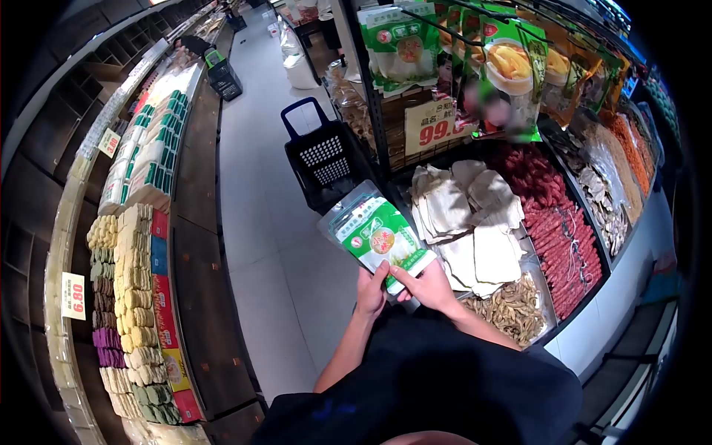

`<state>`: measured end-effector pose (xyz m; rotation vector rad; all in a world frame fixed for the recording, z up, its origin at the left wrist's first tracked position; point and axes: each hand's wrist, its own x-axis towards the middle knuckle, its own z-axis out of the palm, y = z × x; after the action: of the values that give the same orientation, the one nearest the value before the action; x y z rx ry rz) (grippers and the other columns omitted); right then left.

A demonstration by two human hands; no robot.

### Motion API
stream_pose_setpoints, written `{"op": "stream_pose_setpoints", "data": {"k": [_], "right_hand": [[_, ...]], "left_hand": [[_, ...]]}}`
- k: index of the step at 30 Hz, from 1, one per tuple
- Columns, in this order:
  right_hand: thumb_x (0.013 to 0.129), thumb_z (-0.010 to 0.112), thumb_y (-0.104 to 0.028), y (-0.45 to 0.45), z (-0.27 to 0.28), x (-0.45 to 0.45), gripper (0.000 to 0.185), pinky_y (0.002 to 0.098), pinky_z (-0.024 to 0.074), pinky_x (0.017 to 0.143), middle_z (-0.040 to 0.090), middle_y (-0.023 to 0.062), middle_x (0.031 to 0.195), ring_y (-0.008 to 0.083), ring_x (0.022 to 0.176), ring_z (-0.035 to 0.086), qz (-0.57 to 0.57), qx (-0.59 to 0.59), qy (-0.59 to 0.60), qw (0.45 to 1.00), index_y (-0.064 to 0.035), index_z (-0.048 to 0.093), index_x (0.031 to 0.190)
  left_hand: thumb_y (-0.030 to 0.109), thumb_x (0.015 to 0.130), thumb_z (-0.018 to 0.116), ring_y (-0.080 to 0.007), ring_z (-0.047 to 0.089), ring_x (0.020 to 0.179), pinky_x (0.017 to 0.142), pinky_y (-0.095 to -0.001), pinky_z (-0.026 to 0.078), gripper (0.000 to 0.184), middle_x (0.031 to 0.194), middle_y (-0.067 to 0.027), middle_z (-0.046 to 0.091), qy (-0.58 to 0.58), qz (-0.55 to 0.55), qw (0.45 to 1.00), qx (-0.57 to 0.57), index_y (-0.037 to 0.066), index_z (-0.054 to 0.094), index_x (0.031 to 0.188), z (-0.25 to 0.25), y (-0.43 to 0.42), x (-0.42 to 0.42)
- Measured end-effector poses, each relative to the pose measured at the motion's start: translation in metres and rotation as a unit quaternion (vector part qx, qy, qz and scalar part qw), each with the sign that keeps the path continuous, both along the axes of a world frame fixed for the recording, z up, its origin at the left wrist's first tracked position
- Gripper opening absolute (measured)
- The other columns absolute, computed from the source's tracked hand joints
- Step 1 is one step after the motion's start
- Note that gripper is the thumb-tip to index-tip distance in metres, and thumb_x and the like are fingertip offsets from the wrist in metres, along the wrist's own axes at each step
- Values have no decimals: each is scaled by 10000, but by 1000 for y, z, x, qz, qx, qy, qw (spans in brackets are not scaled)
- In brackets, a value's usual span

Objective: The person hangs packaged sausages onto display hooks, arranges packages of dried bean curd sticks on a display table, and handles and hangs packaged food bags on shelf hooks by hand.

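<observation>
A green and white food pouch with a clear top edge is held in front of me, its printed face turned up. My left hand grips its lower left edge, the thumb on the front. On the lower right edge is my right hand, its thumb also on the front. The two thumbs are close together. Similar green pouches hang on the rack ahead. Flat white dried slabs lie in a bin just right of my hands.
A black shopping basket with a blue handle stands ahead on the floor. Right are red sausages and dried goods. A long shelf of noodles runs along the left. A person in dark clothing leans over its far end, near another basket.
</observation>
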<state>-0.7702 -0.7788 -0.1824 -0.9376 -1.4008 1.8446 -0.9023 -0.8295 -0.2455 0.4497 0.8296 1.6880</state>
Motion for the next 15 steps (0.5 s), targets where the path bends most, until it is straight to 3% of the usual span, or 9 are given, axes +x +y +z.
{"op": "stream_pose_setpoints", "data": {"k": [4,5,8,11,14,15], "right_hand": [[960,566,-357,6,13,5,417,263,474,411,652,100,614,134,451,615,168,-13,-167,971,54,641,961],[959,553,-401,15,10,8,493,255,479,414,660,95,615,133,444,614,232,1,-172,957,61,665,831],[964,546,-401,54,23,20,588,220,482,427,651,78,568,110,429,600,189,16,-200,961,29,647,576],[971,556,-316,98,43,21,477,213,458,425,668,69,614,83,438,580,75,67,-133,986,35,665,668],[961,581,-175,147,45,2,200,229,511,614,688,84,897,88,760,639,-12,161,66,985,18,635,960],[953,593,-164,162,52,-8,233,242,534,721,675,97,1008,111,882,638,-48,172,115,977,17,593,1099]], "left_hand": [[107,945,580,-207,528,1156,979,-341,439,505,1310,-124,495,41,32,999,-16,16,330,1374,-1,2,-9],[107,945,580,-207,528,1156,979,-341,439,505,1310,-124,495,39,27,999,-15,16,330,1374,-1,2,-11],[101,941,585,-217,536,1161,1000,-350,435,503,1310,-121,496,25,83,996,-31,13,339,1370,-9,-3,-19],[92,938,584,-215,532,1168,998,-354,443,498,1315,-123,493,23,91,995,-37,11,344,1366,-11,-11,-26],[74,935,581,-216,539,1162,995,-353,449,483,1301,-125,505,16,83,996,-33,4,356,1357,-11,-16,-24],[65,933,579,-217,542,1159,994,-353,451,476,1294,-126,511,12,81,996,-30,1,362,1352,-11,-17,-24]]}}
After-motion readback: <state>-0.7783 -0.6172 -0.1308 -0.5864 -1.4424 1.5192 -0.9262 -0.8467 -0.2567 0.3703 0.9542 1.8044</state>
